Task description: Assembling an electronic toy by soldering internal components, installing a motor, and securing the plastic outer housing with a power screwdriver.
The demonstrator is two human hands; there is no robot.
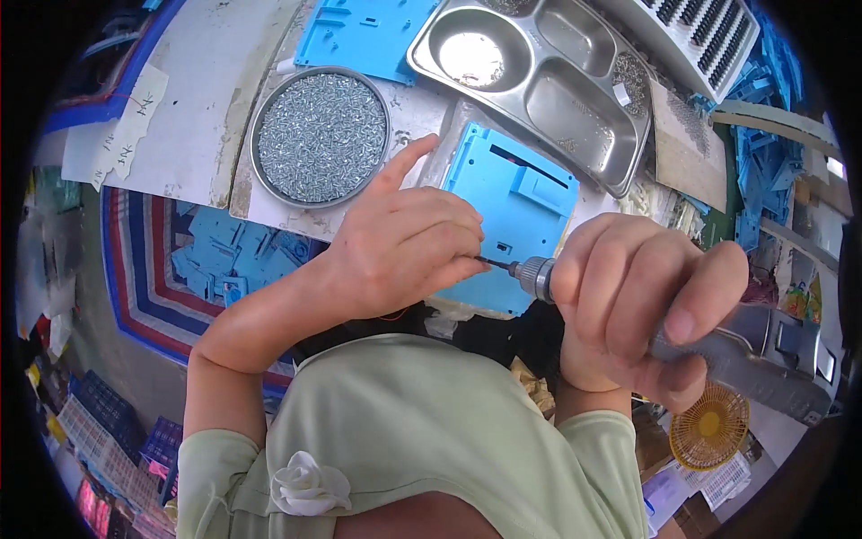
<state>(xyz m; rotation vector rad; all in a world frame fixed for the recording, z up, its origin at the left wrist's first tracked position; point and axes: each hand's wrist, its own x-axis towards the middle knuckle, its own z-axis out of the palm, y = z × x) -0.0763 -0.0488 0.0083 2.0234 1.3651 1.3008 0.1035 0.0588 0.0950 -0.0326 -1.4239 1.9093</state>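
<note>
My right hand (637, 296) is wrapped round a grey power screwdriver (763, 359), which lies sideways with its ribbed metal collar (535, 277) and thin dark bit pointing left. At the tip of the bit, the thumb and fingers of my left hand (395, 242) are pinched together, with the index finger stretched out. Whatever sits between those fingertips is too small or hidden to name. Under both hands lies a light blue plastic panel (480, 198) with a slot and a raised block. Left of it stands a round metal bowl (253, 144) of small silver screws (319, 135).
Behind the panel is a steel compartment tray (530, 81) with small parts in some wells. Another blue plastic panel (359, 36) lies at the far edge. A white rack (673, 40) of black pieces stands far right. Below left, a striped bag (135, 269) holds blue parts.
</note>
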